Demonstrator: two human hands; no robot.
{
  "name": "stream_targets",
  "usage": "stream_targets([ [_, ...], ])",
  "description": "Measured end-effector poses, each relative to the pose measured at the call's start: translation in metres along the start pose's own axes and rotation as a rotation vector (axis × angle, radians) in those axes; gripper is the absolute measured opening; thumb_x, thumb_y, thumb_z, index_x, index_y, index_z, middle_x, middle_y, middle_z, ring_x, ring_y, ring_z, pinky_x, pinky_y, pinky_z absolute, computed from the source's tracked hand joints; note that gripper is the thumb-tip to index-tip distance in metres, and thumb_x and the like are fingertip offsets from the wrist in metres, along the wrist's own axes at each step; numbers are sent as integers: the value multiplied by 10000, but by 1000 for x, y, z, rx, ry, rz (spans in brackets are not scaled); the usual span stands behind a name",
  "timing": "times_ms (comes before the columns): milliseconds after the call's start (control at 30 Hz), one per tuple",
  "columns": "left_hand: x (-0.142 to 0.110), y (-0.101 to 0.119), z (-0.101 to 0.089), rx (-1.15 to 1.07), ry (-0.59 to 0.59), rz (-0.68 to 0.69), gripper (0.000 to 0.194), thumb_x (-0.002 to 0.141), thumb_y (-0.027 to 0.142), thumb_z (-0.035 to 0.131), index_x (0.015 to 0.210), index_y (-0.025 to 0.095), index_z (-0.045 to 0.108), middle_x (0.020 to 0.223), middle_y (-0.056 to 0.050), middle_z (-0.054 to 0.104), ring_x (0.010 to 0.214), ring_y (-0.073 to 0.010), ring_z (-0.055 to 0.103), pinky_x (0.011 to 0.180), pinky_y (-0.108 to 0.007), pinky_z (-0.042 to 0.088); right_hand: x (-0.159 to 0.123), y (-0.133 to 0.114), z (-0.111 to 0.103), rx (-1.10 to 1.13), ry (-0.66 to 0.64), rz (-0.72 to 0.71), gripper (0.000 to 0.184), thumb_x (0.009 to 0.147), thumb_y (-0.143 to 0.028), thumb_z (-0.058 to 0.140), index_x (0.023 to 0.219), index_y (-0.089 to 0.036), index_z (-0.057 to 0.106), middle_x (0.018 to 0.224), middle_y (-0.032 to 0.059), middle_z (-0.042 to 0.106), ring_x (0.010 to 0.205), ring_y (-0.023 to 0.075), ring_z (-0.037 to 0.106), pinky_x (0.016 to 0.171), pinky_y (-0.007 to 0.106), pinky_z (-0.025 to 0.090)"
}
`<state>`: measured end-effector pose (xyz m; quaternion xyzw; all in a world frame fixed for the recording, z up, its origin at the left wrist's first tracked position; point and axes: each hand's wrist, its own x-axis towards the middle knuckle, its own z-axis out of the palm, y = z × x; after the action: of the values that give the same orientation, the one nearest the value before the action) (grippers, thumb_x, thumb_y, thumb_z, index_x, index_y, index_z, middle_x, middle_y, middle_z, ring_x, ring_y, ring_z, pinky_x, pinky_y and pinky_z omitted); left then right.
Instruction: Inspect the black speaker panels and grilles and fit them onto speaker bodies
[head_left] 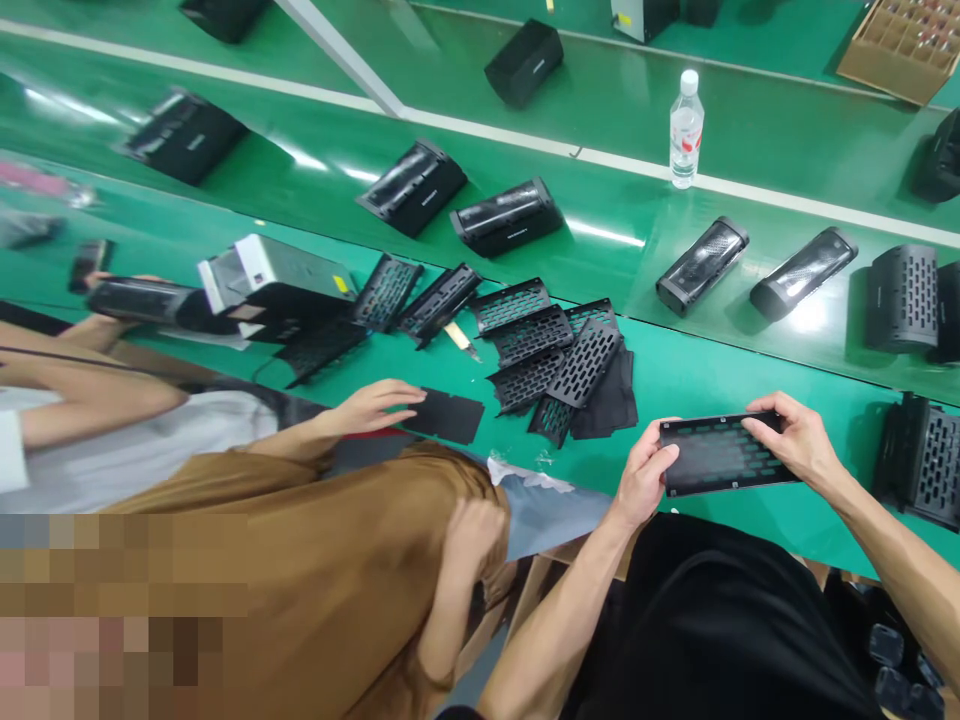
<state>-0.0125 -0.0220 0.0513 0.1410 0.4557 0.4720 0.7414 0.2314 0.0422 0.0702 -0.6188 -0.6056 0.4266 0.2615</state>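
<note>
Head view: two hands, the person's own, grasp one black slotted speaker grille [724, 453] by its short ends, the left hand [645, 475] at one end and the right hand [795, 435] at the other, fingers curled firmly round the edges. Its long axis runs almost level across the picture, just above the near edge of the green workbench [675, 375]. About nine more grilles [585, 360] lie heaped to its left, with two plain black sheets [442, 415] among them — a co-worker's hand [367, 405] sits just beside one sheet.
</note>
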Motion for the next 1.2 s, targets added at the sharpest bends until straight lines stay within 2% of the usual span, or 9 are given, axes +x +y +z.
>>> stream_targets([
  [233,1,-1,-3,18,-14,9,482,780,388,825,1189,176,682,1020,-64,792,917,-227,726,812,-297,541,-3,7,-8,373,-44,249,596,734,-660,900,1131,-251,726,1061,92,783,984,262,716,879,388,582],
  [433,3,-1,-2,1,-23,11,498,789,398,821,1208,172,675,1048,-74,790,945,-239,725,846,-318,537,-12,11,-12,563,-73,407,625,703,-635,937,1147,-245,732,962,49,763,831,211,686,737,315,566],
  [700,4,0,-1,-9,19,6,504,768,371,856,1199,172,686,1027,-62,794,904,-212,718,798,-279,523,-15,8,-5,626,-141,488,573,783,-773,773,969,-234,705,825,87,777,814,313,763,702,421,619],
  [800,1,6,-2,-61,3,-15,534,765,414,902,1200,192,686,979,-44,793,871,-208,724,779,-274,529,-11,6,-2,630,-145,507,582,752,-810,770,879,-246,704,742,72,753,749,317,750,665,430,612],
  [867,1,12,-4,-157,-48,-59,545,813,566,865,1191,212,697,948,-41,788,859,-222,733,776,-295,543,-7,4,-2,658,-106,516,586,716,-808,806,828,-244,688,687,49,722,647,278,701,621,403,584],
  [933,6,17,-4,-260,-138,-158,585,875,738,732,1098,198,727,907,-51,778,838,-225,735,775,-306,549,-2,-1,-3,699,-95,513,589,690,-791,845,792,-237,671,650,23,688,566,222,629,586,359,539],
  [1033,22,20,3,-315,-322,-365,615,943,763,622,973,163,754,908,-70,784,810,-200,734,792,-288,538,4,-11,-3,758,-243,489,590,683,-757,886,778,-214,676,658,11,672,561,173,586,595,307,497],
  [1133,38,17,11,-301,-556,-608,623,966,734,597,1155,165,767,987,-116,817,835,-268,768,820,-364,555,17,-14,-4,721,-390,442,599,706,-753,875,764,-187,692,698,34,686,587,163,602,597,285,499],
  [1200,45,14,12,-300,-683,-751,766,945,795,553,1250,120,751,1006,-177,824,853,-328,779,787,-409,575,39,-6,-9,603,-279,387,601,707,-759,861,783,-183,706,739,54,697,592,171,616,568,288,517],
])
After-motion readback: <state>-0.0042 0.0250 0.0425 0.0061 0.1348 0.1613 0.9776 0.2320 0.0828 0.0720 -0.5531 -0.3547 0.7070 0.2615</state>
